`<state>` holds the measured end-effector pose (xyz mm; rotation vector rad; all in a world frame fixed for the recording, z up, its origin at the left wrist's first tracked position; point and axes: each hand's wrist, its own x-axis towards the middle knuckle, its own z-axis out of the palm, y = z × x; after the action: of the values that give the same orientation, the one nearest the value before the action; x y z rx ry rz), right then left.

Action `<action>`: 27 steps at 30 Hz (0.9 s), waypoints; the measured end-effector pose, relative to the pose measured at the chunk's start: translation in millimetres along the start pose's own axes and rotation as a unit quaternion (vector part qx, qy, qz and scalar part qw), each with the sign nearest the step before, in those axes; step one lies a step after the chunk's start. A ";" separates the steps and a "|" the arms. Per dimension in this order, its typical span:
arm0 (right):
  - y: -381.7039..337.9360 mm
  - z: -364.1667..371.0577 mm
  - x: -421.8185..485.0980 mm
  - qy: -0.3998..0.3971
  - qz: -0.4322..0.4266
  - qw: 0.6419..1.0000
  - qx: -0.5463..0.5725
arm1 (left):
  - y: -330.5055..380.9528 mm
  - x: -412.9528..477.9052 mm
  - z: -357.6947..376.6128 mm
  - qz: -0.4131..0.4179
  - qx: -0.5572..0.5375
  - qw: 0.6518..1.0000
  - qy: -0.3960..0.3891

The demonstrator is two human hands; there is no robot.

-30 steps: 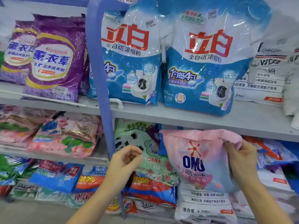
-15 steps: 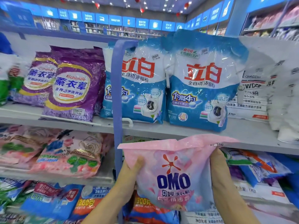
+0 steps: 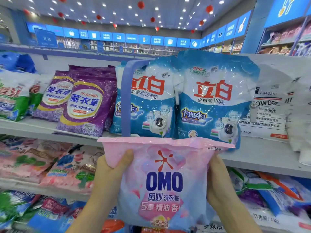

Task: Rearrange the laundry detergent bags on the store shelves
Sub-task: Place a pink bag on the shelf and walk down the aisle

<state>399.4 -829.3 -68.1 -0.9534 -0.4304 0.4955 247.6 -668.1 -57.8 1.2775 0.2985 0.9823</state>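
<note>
While gripped from both sides, OMO bag (image 3: pixel 165 182): pink and pale blue, upright, lifted in front of the shelves. Its flat pink top seam sits about level with the middle shelf's front edge and covers the bottoms of the bags behind it.
Left hand (image 3: pixel 109 172): grips the bag's upper left corner. The thumb lies on the front face, and the other fingers are hidden behind the bag.
Right hand (image 3: pixel 218 182): clasps the bag's right edge, palm against its side. Its fingers wrap behind the bag, out of sight.
Lower shelves, left: pink flowered bags (image 3: pixel 67 167) lie slanted, with blue bags (image 3: pixel 50 221) on the level beneath.
Lower shelf, right: blue, orange and white bags (image 3: pixel 277 190) lie piled just beside the right hand.
Blue post (image 3: pixel 126 101): rack upright, rising behind the OMO bag's left part and crossing in front of one blue-and-white bag.
Middle shelf (image 3: pixel 260 153): pale board carrying a row of standing bags.
Blue-and-white bags (image 3: pixel 213 98): two side by side, touching, with red characters and a washing-machine picture, directly behind the OMO bag.
Purple bags (image 3: pixel 85 101): left of the post, leaning back, one overlapping the other.
Green-and-white bag (image 3: pixel 13 101): far left on the same shelf.
White bags (image 3: pixel 269 111): right of the blue pair, with black print.
Back wall: row of blue signs (image 3: pixel 131 38) over distant shelves, blurred.
Ceiling: small white lights and red ornaments (image 3: pixel 141 4).
</note>
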 end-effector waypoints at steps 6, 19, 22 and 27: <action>-41.6 -12.7 13.5 -0.129 -0.059 0.988 -0.060 | 11.9 -2.0 12.6 0.003 0.015 0.997 0.079; -71.3 3.5 46.7 -0.188 -0.111 0.930 -0.295 | 37.9 -9.9 12.4 0.081 0.107 0.974 0.182; -66.4 12.5 51.9 -0.180 -0.123 0.926 -0.308 | 41.2 -10.6 9.3 0.074 0.120 0.969 0.201; -72.1 27.4 52.8 -0.182 -0.194 0.901 -0.344 | 48.4 -12.4 4.7 0.071 0.135 0.962 0.228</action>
<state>442.1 -815.8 13.9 -1.4137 -1.1627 0.1406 222.0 -682.1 -16.9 1.3190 0.7242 1.3953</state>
